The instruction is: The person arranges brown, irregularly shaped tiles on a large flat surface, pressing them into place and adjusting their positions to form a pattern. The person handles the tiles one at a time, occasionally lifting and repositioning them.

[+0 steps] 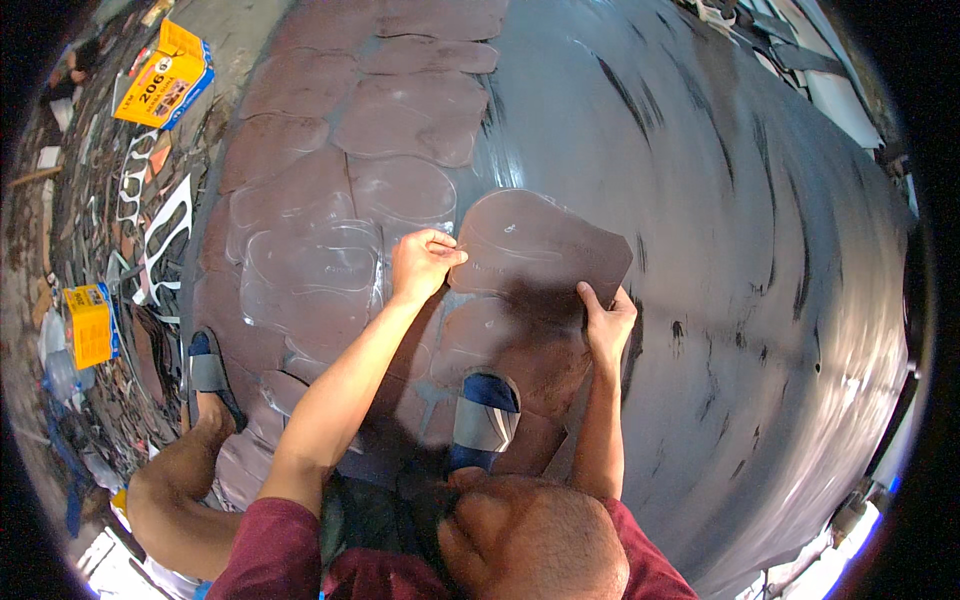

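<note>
A flat brown sheet piece (545,245) with a rounded left end and a straighter, angled right end is spread between my hands. My left hand (428,265) pinches its left edge between thumb and fingers. At the lower right corner, my right hand (607,318) grips it with the thumb on top; the other fingers are partly hidden beneath. Below and to the left lie several similar brown pieces (405,118), laid side by side and overlapping in rows. Faint curved outlines show on some. They rest on a large dark grey sheet (700,220).
My sandalled feet (485,420) stand on the brown pieces. Cut scraps (165,240) litter the ground at the left, with a yellow and blue box (165,80) and a smaller yellow box (90,325). More scraps (835,95) lie beyond the sheet's far right edge.
</note>
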The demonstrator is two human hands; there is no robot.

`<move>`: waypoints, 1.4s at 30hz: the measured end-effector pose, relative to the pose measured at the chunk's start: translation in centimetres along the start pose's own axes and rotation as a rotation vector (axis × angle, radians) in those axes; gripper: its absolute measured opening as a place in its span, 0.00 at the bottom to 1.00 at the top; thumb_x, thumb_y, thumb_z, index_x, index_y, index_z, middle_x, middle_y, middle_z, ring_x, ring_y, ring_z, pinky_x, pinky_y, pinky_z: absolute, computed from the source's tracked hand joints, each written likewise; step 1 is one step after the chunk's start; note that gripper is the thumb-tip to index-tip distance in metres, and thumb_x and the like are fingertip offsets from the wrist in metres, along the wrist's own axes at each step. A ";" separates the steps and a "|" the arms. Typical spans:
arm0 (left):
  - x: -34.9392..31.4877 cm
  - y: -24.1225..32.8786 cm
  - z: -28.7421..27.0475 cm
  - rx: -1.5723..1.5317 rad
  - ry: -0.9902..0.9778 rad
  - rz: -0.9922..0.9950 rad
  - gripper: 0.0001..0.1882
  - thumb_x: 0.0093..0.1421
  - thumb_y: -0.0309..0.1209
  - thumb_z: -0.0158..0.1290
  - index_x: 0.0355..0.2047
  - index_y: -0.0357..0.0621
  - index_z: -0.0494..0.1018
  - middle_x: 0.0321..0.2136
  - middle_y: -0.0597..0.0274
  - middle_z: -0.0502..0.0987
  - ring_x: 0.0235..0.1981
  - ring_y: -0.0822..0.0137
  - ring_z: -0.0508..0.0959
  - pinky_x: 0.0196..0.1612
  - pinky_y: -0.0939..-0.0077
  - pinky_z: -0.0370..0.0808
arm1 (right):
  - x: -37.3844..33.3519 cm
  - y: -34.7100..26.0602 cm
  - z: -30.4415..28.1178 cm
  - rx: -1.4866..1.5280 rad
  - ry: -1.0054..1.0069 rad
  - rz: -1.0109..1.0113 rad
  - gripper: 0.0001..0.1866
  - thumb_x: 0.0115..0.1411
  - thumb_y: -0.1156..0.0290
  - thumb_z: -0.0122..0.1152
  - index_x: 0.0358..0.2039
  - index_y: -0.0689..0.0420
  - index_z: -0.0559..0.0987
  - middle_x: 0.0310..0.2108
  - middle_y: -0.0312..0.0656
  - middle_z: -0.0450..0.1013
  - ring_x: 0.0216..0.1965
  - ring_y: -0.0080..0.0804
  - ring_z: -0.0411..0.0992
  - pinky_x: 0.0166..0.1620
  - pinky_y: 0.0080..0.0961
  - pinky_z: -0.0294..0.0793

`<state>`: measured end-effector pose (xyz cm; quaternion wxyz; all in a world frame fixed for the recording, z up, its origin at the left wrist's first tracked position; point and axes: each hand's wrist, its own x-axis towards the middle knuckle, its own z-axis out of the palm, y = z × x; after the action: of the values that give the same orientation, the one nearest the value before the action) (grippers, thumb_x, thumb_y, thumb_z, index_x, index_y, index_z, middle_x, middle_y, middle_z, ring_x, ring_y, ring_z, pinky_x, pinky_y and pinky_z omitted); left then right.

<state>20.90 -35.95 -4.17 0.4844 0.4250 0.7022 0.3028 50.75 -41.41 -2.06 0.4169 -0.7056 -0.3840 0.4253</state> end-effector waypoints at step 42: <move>7.1 12.9 2.2 -0.681 -0.013 -0.133 0.41 0.53 0.24 0.72 0.64 0.31 0.66 0.43 0.45 0.83 0.39 0.62 0.84 0.42 0.69 0.82 | 12.5 -12.8 -0.2 0.188 -0.011 -0.268 0.19 0.61 0.81 0.67 0.53 0.64 0.80 0.47 0.42 0.81 0.45 0.30 0.78 0.52 0.28 0.75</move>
<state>25.64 -23.67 2.90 0.6215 0.1939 0.5840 0.4848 52.81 -25.72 6.17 0.5320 -0.6034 -0.4356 0.4039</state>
